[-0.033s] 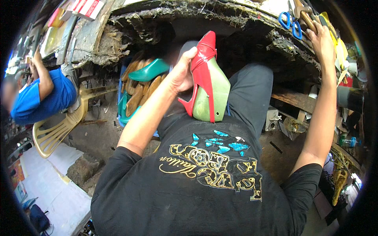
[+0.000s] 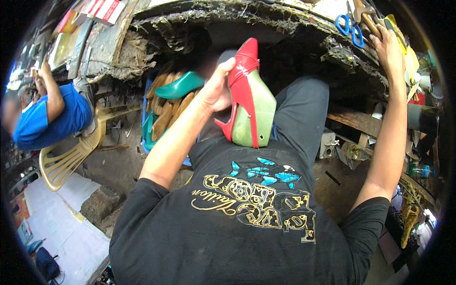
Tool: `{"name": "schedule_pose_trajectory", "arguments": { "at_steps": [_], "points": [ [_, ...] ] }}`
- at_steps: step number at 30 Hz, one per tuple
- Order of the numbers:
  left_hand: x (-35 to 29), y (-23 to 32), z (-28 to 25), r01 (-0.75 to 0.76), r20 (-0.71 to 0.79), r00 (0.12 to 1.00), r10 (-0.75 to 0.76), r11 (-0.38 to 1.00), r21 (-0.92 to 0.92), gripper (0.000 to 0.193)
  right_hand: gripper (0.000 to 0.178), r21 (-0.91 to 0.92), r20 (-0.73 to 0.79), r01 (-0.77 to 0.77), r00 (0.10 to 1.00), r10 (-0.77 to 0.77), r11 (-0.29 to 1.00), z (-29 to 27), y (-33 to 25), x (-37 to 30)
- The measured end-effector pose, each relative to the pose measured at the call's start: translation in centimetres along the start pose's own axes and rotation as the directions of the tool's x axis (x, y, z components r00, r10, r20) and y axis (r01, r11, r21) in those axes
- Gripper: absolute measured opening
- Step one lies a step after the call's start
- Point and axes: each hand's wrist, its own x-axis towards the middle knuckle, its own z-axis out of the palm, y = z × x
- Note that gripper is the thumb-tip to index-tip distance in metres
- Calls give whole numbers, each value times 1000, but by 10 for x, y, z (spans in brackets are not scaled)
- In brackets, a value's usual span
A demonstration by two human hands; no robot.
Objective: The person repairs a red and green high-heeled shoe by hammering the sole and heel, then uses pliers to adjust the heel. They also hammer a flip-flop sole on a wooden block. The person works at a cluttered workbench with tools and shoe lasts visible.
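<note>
My left hand (image 2: 219, 88) is closed round the side of a red shoe upper (image 2: 243, 85), thumb near the toe. The upper has crossed straps and is stretched over a green shoe last (image 2: 259, 109). Its toe points up and away, and the heel end rests against my black shirt. At the far right my right hand (image 2: 390, 50) reaches to the bench top, fingers curled on a brown-handled tool (image 2: 371, 23) that is partly hidden. Just left of it lie scissors with blue handles (image 2: 357, 37).
The worn bench edge (image 2: 228, 19) runs across the far side. Below it, a blue crate (image 2: 145, 107) holds brown and green shoe lasts (image 2: 179, 85). A person in blue (image 2: 57, 114) sits on a yellow plastic chair (image 2: 90, 147) at left. Yellow pieces (image 2: 411, 64) lie beyond my right hand.
The shoe upper and last have shifted very slightly left together with my left hand. Both hands keep their holds.
</note>
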Motion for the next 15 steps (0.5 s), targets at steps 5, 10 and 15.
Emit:
{"name": "schedule_pose_trajectory", "arguments": {
  "at_steps": [5, 10, 15],
  "points": [
    [-6, -2, 1, -38, -49, 998, 32, 991, -130, 71, 47, -37, 89, 94, 992, -91, 995, -12, 15, 12],
    [-14, 6, 17, 32, 65, 998, -16, 968, -251, 82, 35, -54, -53, 26, 998, -28, 998, -13, 1, 9],
    [-18, 11, 27, 68, 21, 998, -65, 972, -225, 84, 29, -195, -324, 28, 942, -91, 980, -25, -24, 12]
  ]
}}
